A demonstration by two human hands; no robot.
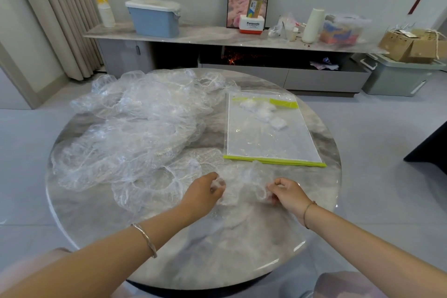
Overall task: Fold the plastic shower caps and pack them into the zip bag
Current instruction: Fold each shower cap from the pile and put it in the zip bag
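Observation:
A clear plastic shower cap point(244, 184) is stretched between my two hands just above the round marble table point(217, 249). My left hand point(205, 191) pinches its left edge and my right hand point(287, 192) pinches its right edge, fingers curled. A big heap of loose clear shower caps point(135, 128) covers the table's left half. The zip bag point(268, 133), clear with lime-green edges, lies flat at the right, beyond my hands. Several small folded white caps point(263, 111) sit inside it near its far end.
Behind the table runs a low grey cabinet point(217, 36) with a blue bin point(154, 18), a framed picture, a Panasonic box and clutter. Curtains hang at the left. A grey crate point(396, 75) and cardboard boxes stand at the right. Grey floor surrounds the table.

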